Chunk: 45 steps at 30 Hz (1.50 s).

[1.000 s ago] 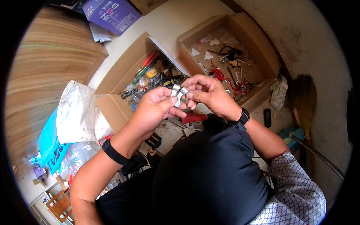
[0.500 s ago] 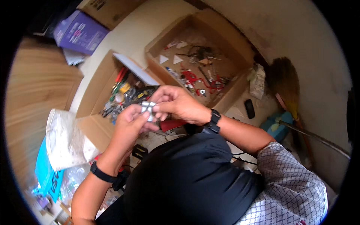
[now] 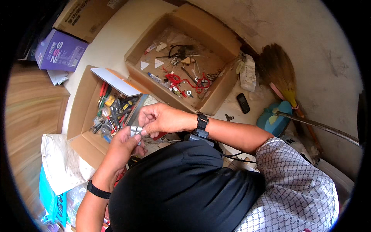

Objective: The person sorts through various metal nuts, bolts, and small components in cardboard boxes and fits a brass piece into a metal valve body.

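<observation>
Between both hands, in front of my body, is a small shiny silvery metal piece (image 3: 135,130) with a rounded, tube-like shape; its exact kind cannot be made out. My left hand (image 3: 123,146) pinches it from the left with thumb and fingers. From the other side, my right hand (image 3: 165,119) closes thumb and fingertips on its right end. The fingers cover part of the piece. Just beyond the left hand stands a small cardboard box (image 3: 82,106) holding pliers (image 3: 102,89) and several other tools and parts.
Farther off, a larger cardboard box (image 3: 223,91) holds red cord (image 3: 176,80) and loose bits. To the right lie a black mobile phone (image 3: 243,103), a white packet (image 3: 248,75), a broom (image 3: 277,69) and a blue object (image 3: 273,119). A white sack (image 3: 62,164) rests at left.
Both hands have shifted left and slightly down in view with the metal piece, while the surroundings slid left too. The metal piece is turned, and the fingers now cover more of it.
</observation>
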Available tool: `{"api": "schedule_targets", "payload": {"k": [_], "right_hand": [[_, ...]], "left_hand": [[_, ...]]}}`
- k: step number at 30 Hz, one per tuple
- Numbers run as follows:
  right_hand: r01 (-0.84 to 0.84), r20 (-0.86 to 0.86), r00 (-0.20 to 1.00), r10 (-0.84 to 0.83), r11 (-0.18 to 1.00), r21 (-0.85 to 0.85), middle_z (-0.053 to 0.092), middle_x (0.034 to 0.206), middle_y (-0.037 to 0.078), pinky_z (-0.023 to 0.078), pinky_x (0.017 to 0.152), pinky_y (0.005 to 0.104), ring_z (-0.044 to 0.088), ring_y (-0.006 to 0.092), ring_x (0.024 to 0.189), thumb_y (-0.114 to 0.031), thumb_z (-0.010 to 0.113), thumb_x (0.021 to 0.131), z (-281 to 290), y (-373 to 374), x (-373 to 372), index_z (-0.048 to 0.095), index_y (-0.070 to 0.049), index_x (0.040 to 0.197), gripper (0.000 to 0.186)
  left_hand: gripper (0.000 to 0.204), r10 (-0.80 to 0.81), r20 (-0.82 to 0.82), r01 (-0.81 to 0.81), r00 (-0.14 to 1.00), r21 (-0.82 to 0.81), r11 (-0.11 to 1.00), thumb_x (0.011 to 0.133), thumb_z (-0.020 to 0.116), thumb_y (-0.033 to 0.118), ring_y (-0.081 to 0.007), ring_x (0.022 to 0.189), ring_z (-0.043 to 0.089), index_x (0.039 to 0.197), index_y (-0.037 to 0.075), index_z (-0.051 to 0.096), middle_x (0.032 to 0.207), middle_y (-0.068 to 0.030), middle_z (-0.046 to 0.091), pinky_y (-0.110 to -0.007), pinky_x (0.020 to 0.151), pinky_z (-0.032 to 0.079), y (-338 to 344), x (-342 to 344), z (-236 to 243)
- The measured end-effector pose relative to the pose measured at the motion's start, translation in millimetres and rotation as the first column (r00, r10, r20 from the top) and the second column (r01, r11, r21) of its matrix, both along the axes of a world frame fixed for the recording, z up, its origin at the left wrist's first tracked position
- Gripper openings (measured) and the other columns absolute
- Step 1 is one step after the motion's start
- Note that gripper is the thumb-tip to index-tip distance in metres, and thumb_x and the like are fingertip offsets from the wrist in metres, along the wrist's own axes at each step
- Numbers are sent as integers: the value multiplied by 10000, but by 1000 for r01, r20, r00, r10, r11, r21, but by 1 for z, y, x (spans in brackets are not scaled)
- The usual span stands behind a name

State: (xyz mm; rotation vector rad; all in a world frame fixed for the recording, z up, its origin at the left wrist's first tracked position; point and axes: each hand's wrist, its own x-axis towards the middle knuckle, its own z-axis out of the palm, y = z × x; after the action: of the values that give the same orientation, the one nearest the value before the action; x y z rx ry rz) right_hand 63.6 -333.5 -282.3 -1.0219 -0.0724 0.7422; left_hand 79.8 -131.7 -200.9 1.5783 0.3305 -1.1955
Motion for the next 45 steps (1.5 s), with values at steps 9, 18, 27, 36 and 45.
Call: {"api": "schedule_targets", "payload": {"k": [9, 18, 27, 36, 45], "right_hand": [[-139, 277, 935, 219, 949, -282, 647, 812, 35, 541, 664, 265, 622, 94, 776, -67, 677, 894, -16, -53, 10, 634, -11, 934, 81], [61, 94, 671, 735, 71, -996, 671, 867, 237, 503, 694, 486, 655, 397, 804, -108, 680, 740, -78, -195, 67, 692, -17, 984, 260], [89, 46, 670, 741, -19, -996, 676, 895, 195, 520, 732, 471, 651, 393, 849, -189, 745, 708, -141, -193, 53, 707, -64, 922, 251], [65, 197, 974, 113, 692, -719, 625, 892, 26, 519, 636, 280, 610, 100, 712, -221, 585, 968, -74, -210, 71, 594, -59, 1114, 218], [427, 73, 896, -438, 804, -414, 560, 884, -18, 452, 630, 238, 490, 83, 702, -178, 557, 973, -41, -221, 53, 583, -69, 1239, 289]], "left_hand": [[92, -113, 23, 114, 993, -19, 993, 981, 526, 43, -125, 725, 624, 1059, 35, 572, 866, -53, 646, -258, 674, 525, 7, -3, 2], [80, -143, 37, 143, 989, -8, 990, 982, 521, 44, -119, 749, 613, 1036, 43, 580, 870, -51, 654, -259, 690, 517, 16, -8, 0], [75, -137, 27, 136, 990, 30, 990, 982, 520, 46, -128, 769, 621, 1024, 22, 577, 868, -63, 656, -264, 700, 519, 15, -6, 6], [91, -75, -10, 75, 997, -11, 997, 979, 508, 27, -182, 735, 656, 1054, 28, 559, 863, -83, 657, -289, 687, 546, 17, 0, 8], [109, -29, -32, 27, 999, -44, 999, 982, 508, 30, -195, 707, 664, 1084, 29, 548, 857, -92, 657, -301, 678, 555, 15, 1, 7]]}}
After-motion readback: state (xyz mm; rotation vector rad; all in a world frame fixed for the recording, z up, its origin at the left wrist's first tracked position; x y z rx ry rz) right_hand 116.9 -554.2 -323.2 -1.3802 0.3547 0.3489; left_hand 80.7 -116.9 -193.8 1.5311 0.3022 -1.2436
